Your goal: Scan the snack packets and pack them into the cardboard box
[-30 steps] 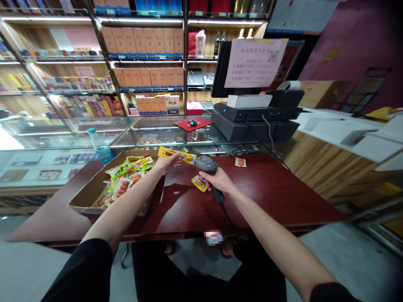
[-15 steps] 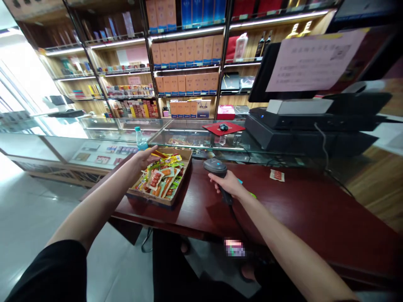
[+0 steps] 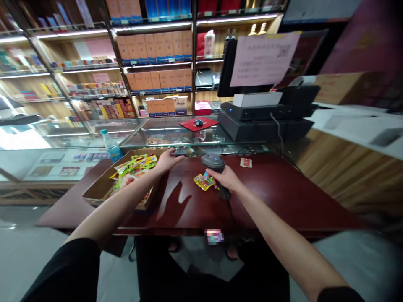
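Observation:
My right hand [image 3: 226, 178] is wrapped round the handle of a black barcode scanner [image 3: 213, 161], held above the dark red desk. Fingers apart and empty, my left hand [image 3: 169, 161] hovers over the desk just right of a cardboard box [image 3: 99, 191], casting a shadow below. Several yellow and green snack packets [image 3: 138, 163] fill the box. Beside the scanner, a yellow packet [image 3: 203, 182] lies on the desk, partly hidden by the scanner and my right hand. Farther right is a small packet with red contents [image 3: 246, 162].
A bottle with a teal cap [image 3: 111, 147] stands behind the box. Behind the desk are a glass counter [image 3: 126, 128], a mouse on a red mat [image 3: 189, 124] and a black register with a monitor [image 3: 258, 121]. A cable hangs from the scanner.
My left hand has moved right, off the box to above the desk. The view has turned right, and the yellow packet beside the scanner now shows. The scanner is still in my right hand.

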The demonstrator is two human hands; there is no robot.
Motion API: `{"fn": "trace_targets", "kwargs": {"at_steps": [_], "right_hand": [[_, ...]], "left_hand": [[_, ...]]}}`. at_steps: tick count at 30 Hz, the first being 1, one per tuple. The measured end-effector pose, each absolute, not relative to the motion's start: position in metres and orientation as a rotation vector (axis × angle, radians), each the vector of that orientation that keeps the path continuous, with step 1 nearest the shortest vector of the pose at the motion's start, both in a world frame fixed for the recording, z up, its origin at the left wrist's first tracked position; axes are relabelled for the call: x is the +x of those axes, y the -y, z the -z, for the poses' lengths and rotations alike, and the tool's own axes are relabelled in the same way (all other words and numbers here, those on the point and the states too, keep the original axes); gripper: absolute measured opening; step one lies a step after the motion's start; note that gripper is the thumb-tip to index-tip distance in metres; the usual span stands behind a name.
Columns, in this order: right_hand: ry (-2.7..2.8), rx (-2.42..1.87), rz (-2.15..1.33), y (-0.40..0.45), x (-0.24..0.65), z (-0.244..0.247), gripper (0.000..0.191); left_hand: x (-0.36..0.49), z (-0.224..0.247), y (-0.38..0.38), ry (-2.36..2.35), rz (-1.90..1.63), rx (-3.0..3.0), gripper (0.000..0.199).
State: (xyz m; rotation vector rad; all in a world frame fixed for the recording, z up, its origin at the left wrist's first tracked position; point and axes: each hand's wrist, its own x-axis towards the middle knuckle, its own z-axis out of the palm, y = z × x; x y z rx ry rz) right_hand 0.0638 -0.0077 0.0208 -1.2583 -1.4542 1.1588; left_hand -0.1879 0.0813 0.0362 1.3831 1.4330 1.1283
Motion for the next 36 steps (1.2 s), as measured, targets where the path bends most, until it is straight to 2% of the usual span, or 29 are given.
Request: {"fn": "trace_targets", "kwargs": {"at_steps": [3,5,10,15,20,25,31,36], "right_hand": [[1.404,-1.292,-1.135,0.015,0.087,-0.016,0.034],[1.375,-1.324,-1.123,0.021,0.1,-0.011,0.033],[1.321,-1.403,-1.117,0.031,0.12,-0.001,0.034],[1.327,-1.428,-1.114,0.033,0.121,0.006,0.034],[1.409,-1.384,-1.135,0.032,0.116,0.009,0.033],[1.497,-1.373,-1.114,0.035,0.108,0.0,0.034],[1.627,-1.309,-1.028,0.034,0.089,-0.014,0.041],[1.658,-1.306,-1.017,0.025,0.076,-0.017,0.04]], "left_hand": [[-0.144,-0.005,-0.089,-1.389,-0.933,1.71,0.049],[-0.125,0.014,-0.092,-1.353,-0.791,1.806,0.044],[-0.109,0.046,-0.086,-1.477,-0.598,1.983,0.049],[-0.109,0.055,-0.074,-1.497,-0.377,2.093,0.049],[-0.102,0.048,-0.072,-1.4,-0.557,1.654,0.046],[-0.113,0.009,-0.08,-1.16,-0.748,1.336,0.044],[-0.153,-0.024,-0.092,-1.02,-0.862,1.258,0.065],[-0.169,-0.015,-0.101,-1.115,-0.872,1.263,0.039]]}}
